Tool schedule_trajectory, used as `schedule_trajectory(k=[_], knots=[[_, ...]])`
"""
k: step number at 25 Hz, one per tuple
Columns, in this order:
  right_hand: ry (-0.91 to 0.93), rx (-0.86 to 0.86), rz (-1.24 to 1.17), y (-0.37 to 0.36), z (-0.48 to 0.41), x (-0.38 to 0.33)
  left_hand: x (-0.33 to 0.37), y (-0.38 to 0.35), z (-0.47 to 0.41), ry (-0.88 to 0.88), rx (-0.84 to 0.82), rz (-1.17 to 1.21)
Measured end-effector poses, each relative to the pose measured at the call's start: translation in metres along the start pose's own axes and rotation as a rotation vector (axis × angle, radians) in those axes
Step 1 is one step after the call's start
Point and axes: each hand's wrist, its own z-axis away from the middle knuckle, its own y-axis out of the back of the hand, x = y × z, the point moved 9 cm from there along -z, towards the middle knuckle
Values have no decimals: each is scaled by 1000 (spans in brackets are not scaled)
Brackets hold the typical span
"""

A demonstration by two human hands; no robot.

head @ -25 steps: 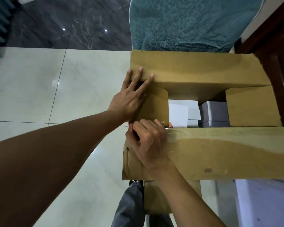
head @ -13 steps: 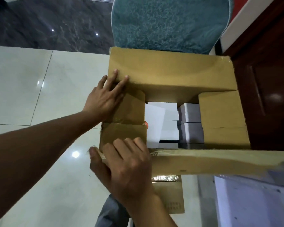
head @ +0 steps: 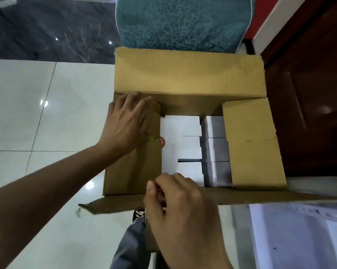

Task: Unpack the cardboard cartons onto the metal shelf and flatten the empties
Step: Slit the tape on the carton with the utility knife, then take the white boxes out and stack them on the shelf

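Observation:
A brown cardboard carton (head: 189, 72) stands open below me, its far flap tilted back. Several small white boxes (head: 214, 150) are packed inside, between the left inner flap (head: 132, 171) and the right inner flap (head: 253, 144), which both still lie over the contents. My left hand (head: 123, 125) rests flat on the left inner flap, its fingertips near the far flap's fold. My right hand (head: 179, 214) curls over the edge of the near flap (head: 260, 197), which is folded out toward me. What lies under that hand is hidden.
A teal upholstered chair (head: 179, 22) stands right behind the carton. Dark wooden furniture (head: 309, 113) closes off the right side. Pale floor tiles (head: 37, 113) spread to the left. A white sheet (head: 299, 239) lies at the lower right, and my trouser leg (head: 128, 245) is below the carton.
The near flap has been pulled out toward me, exposing more white boxes. My left hand slid from the far flap's corner onto the left inner flap. The view shifted closer over the carton.

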Motion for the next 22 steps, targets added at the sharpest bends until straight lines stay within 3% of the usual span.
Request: schedule_trajectory(k=[4, 6, 13, 22], knots=[[-140, -290, 90, 1, 6, 35, 44, -10, 23, -115, -84, -77], [-169, -336, 36, 9, 12, 49, 55, -21, 33, -144, -123, -129], [-205, -557, 219, -18, 40, 96, 68, -47, 55, -110, -172, -144], [-121, -470, 107, -34, 43, 120, 73, -74, 65, -133, -241, -242]])
